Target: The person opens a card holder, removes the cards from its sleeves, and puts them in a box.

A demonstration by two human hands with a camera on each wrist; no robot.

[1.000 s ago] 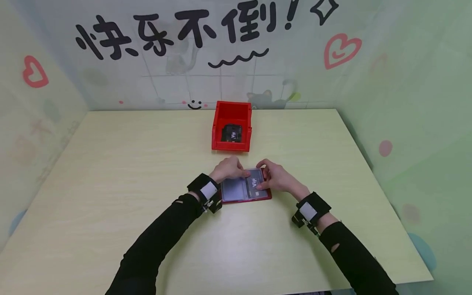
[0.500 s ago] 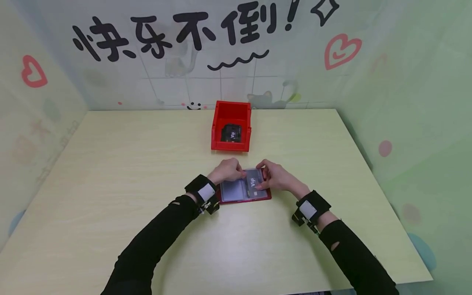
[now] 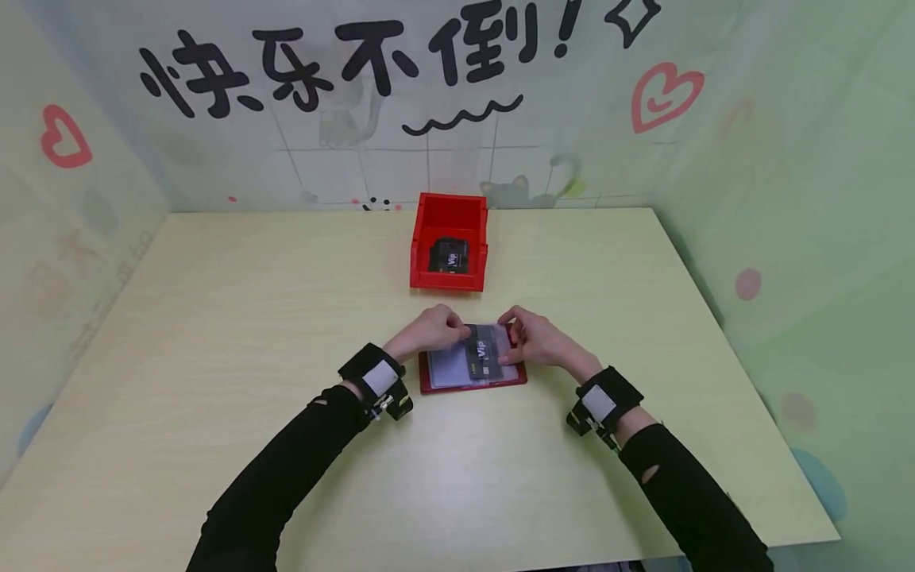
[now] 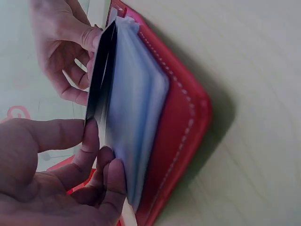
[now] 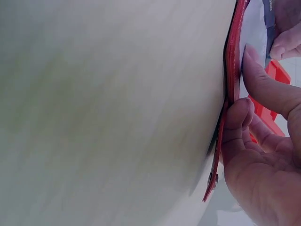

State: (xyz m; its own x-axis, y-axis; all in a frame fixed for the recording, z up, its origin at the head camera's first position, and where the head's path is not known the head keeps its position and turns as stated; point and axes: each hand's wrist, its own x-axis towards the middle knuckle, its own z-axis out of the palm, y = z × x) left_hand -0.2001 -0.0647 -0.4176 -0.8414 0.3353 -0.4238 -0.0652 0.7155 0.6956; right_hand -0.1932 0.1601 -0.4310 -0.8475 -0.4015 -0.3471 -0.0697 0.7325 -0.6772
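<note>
A red card holder (image 3: 424,375) lies unfolded on the table, its clear plastic sleeves (image 4: 134,99) facing up. My left hand (image 3: 432,328) pinches a dark card (image 3: 482,356) marked "Vip" at its upper left edge, between thumb and fingers. In the left wrist view the card stands a little off the sleeves, tilted. My right hand (image 3: 541,342) grips the right side of the holder. Its thumb (image 5: 263,82) presses on the sleeve while the fingers bend at the cover's edge. A snap strap (image 5: 214,179) sticks out from the holder in the right wrist view.
Behind the hands stands a red bin (image 3: 449,282) with dark cards (image 3: 449,256) lying in it, the top one marked "Vip". The light wooden table (image 3: 286,278) is bounded by printed walls at the back and sides.
My left hand has moved left, and the dark card has slid left with it across the sleeves. More of the right-hand sleeve shows. My right hand has stayed in place.
</note>
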